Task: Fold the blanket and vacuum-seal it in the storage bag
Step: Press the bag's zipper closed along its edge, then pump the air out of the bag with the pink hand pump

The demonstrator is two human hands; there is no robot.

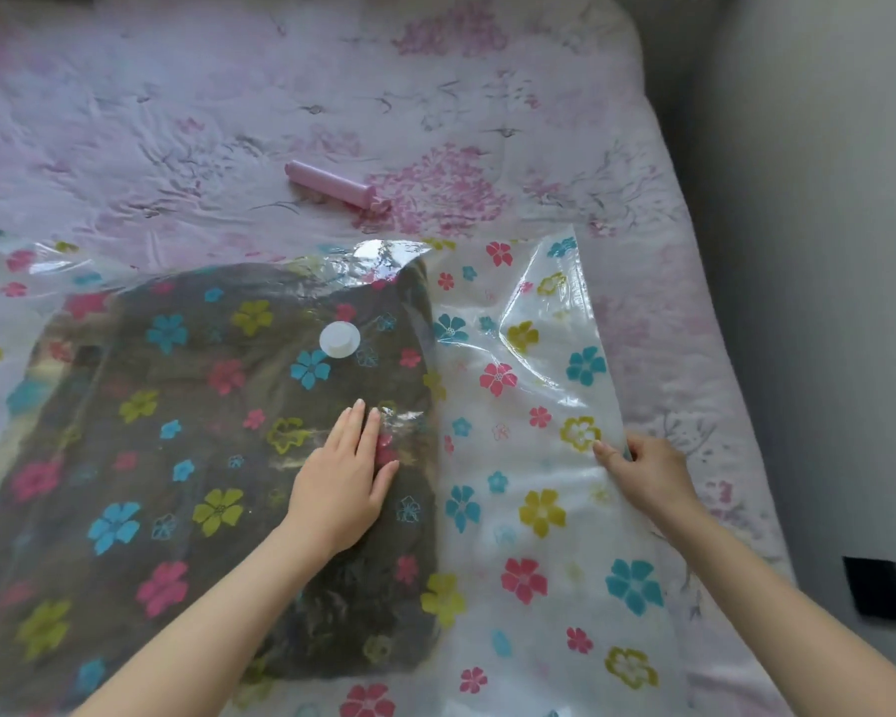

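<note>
The folded blanket (218, 447) is already lodged inside the flowered storage bag (528, 509), which is spread on the bed (228, 121); the sealing and the drawing out of air through the white valve (339, 340) are judged to be left, the pink pump (334, 184) being laid well apart. The left hand (345, 478) is pressed flat, fingers straight, on the bagged blanket, while the bag's right edge is pinched by the right hand (642, 470), perhaps at the closure, which cannot be made out.

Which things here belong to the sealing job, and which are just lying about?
Job:
storage bag
blanket inside the bag
white valve
pink hand pump
left hand
right hand

Lying about:
floral bedspread
black object, unclear
</note>
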